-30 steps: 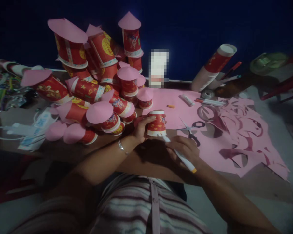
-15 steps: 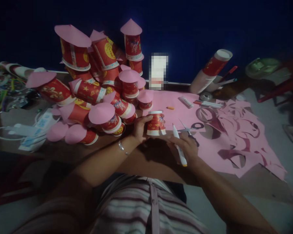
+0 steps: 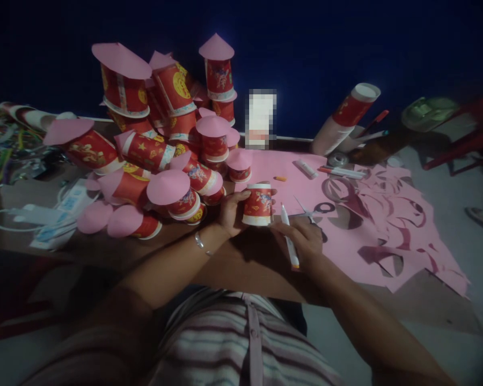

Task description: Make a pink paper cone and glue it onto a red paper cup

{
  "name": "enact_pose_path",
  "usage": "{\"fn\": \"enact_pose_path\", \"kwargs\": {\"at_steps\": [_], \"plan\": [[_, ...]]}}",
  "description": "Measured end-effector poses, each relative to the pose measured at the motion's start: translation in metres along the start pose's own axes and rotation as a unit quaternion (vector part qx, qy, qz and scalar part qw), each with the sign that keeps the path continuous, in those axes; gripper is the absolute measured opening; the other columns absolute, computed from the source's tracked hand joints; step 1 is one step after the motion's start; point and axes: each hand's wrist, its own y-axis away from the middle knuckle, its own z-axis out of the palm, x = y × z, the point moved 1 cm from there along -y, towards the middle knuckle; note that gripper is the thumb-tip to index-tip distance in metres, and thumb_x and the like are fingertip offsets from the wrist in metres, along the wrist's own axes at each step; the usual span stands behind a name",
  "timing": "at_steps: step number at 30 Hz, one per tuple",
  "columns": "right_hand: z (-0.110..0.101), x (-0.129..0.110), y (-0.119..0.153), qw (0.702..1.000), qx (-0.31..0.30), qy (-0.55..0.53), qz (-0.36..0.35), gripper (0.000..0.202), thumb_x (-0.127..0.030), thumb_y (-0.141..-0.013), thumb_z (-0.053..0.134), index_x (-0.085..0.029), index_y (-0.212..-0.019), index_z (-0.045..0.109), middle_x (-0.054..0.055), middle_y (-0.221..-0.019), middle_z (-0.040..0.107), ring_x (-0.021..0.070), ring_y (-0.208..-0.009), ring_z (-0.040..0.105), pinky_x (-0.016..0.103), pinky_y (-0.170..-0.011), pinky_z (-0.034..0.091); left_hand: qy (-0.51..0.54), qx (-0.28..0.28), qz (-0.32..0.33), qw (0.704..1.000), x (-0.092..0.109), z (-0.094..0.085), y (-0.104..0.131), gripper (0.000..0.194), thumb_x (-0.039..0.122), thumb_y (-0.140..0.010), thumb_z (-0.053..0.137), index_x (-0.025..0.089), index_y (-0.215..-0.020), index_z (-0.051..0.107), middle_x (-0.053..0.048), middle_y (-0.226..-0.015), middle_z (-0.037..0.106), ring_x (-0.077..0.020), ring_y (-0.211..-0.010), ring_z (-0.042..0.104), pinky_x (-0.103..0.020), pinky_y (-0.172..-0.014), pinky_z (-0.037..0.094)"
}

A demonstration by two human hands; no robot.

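Note:
My left hand (image 3: pixel 234 212) is wrapped round a red paper cup (image 3: pixel 258 205), which it holds upside down over the table's near part. The cup has a printed pattern and a pale band along its lower rim. Between the fingers of my right hand (image 3: pixel 304 236) is a white marker (image 3: pixel 290 238) with a yellow end, its tip pointing up and away from me. The right fingertips are close to the cup's lower right rim; whether they touch it I cannot tell. Scissors (image 3: pixel 322 209) with black handles lie just beyond my right hand.
Several red cups with pink paper cone tops (image 3: pixel 168 187) are piled at the left. Pink paper (image 3: pixel 346 252) with cut-out scraps covers the right side. A glue tube (image 3: pixel 306 169), an orange cap (image 3: pixel 280 178), pens (image 3: pixel 342 172) and a leaning cup stack (image 3: pixel 348 115) are farther back. A power strip (image 3: pixel 44 214) lies left.
My right hand with the marker has shifted slightly left, nearer the cup. My left hand still holds the cup in nearly the same spot.

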Motion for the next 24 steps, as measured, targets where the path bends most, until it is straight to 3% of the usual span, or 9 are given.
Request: {"fn": "enact_pose_path", "kwargs": {"at_steps": [7, 14, 19, 24], "plan": [[-0.001, 0.002, 0.0, 0.999, -0.024, -0.009, -0.043, 0.028, -0.007, -0.091, 0.065, -0.019, -0.117, 0.067, -0.002, -0.069, 0.056, 0.0124, -0.061, 0.052, 0.027, -0.057, 0.038, -0.043, -0.025, 0.006, 0.999, -0.003, 0.004, 0.003, 0.059, 0.046, -0.073, 0.079, 0.011, -0.12, 0.066, -0.017, -0.121, 0.073, -0.0313, -0.106, 0.071, -0.043, -0.091, 0.058], [-0.005, -0.004, -0.007, 0.998, -0.019, 0.004, -0.059, 0.022, -0.006, -0.091, 0.063, -0.02, -0.109, 0.07, -0.003, -0.066, 0.051, 0.0117, -0.059, 0.047, 0.026, -0.055, 0.036, -0.077, 0.013, 0.027, 0.997, -0.009, -0.001, 0.002, 0.045, 0.041, -0.067, 0.086, 0.01, -0.096, 0.07, -0.009, -0.084, 0.075, -0.0234, -0.075, 0.072, -0.039, -0.077, 0.058], [-0.003, -0.003, -0.005, 0.998, -0.017, -0.017, -0.052, 0.03, -0.008, -0.091, 0.065, -0.023, -0.116, 0.069, -0.005, -0.063, 0.051, 0.0119, -0.056, 0.048, 0.026, -0.053, 0.036, -0.088, 0.033, 0.05, 0.994, -0.011, -0.002, 0.001, 0.038, 0.035, -0.07, 0.085, 0.013, -0.095, 0.068, -0.006, -0.084, 0.074, -0.0214, -0.077, 0.071, -0.039, -0.08, 0.057], [-0.005, 0.001, -0.005, 0.999, 0.052, -0.009, 0.005, 0.025, -0.012, -0.09, 0.069, -0.024, -0.112, 0.064, -0.001, -0.075, 0.066, 0.0141, -0.061, 0.059, 0.026, -0.056, 0.045, -0.162, 0.035, 0.079, 0.983, -0.011, -0.002, 0.003, 0.044, 0.033, -0.071, 0.083, 0.017, -0.108, 0.065, -0.004, -0.094, 0.071, -0.02, -0.088, 0.067, -0.038, -0.09, 0.052]]}}
